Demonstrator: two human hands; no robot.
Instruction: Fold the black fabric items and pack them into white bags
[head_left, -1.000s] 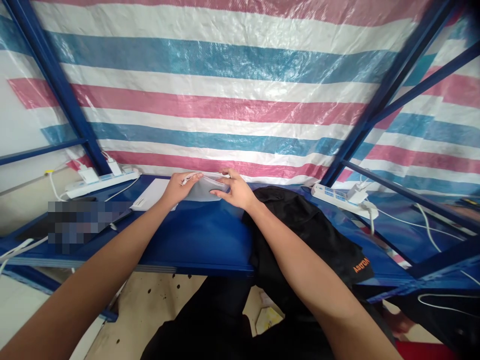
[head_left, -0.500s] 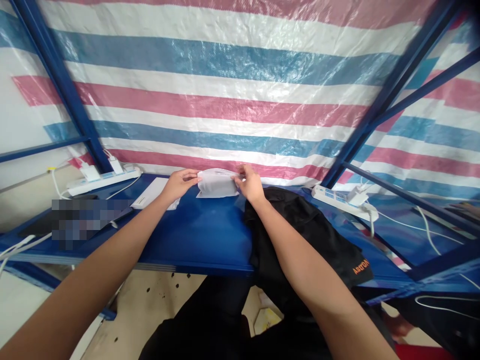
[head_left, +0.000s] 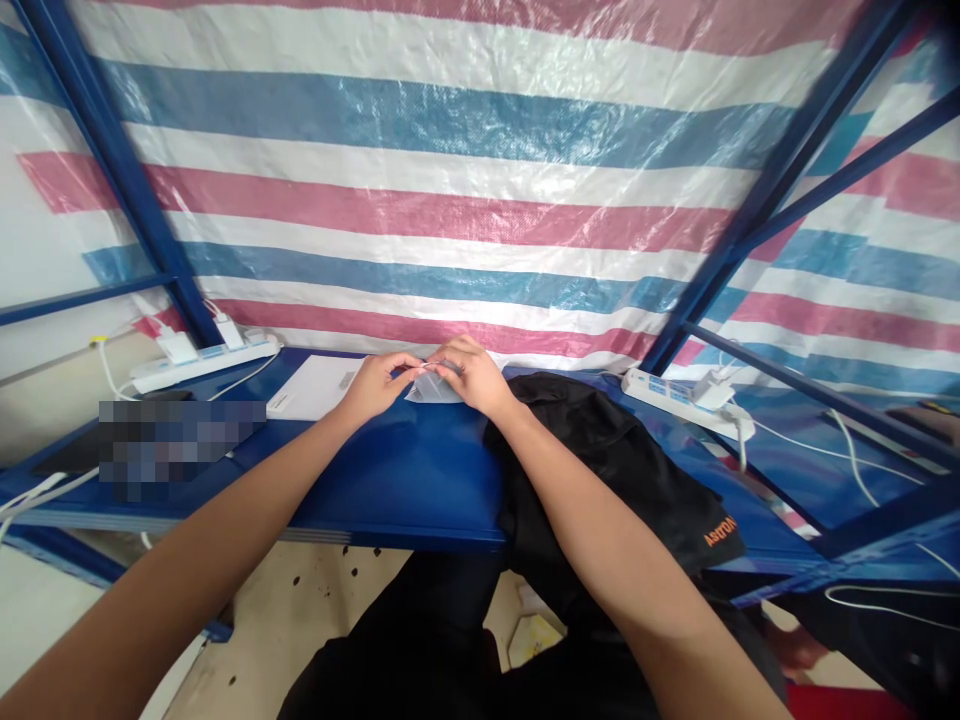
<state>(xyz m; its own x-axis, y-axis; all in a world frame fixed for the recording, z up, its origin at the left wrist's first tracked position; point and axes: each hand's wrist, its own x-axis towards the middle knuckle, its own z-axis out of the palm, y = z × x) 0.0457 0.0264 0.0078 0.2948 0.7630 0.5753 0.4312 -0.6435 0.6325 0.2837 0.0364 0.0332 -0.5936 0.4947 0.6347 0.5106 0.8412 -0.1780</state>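
Observation:
A small translucent plastic bag (head_left: 433, 391) stands at the back of the blue shelf, largely covered by my hands. My left hand (head_left: 380, 385) pinches its top edge from the left, thumb and fingertips together. From the other side my right hand (head_left: 478, 378) grips the same edge, fingers curled over it. The fingertips of both hands nearly meet. Left of the bag, a white box or folder (head_left: 306, 388) with small print lies flat, close to my left hand.
Black clothing (head_left: 607, 440) with orange lettering drapes over the shelf (head_left: 405, 480) beside my right forearm. White power strips (head_left: 206, 362) with plugged-in chargers and cables sit at left and right. Blue metal posts (head_left: 750, 230) and a striped tarp (head_left: 450, 190) bound the back.
My hands have come together along the bag's top edge; before, they held its two ends apart. The bag's front now shows less and looks creased.

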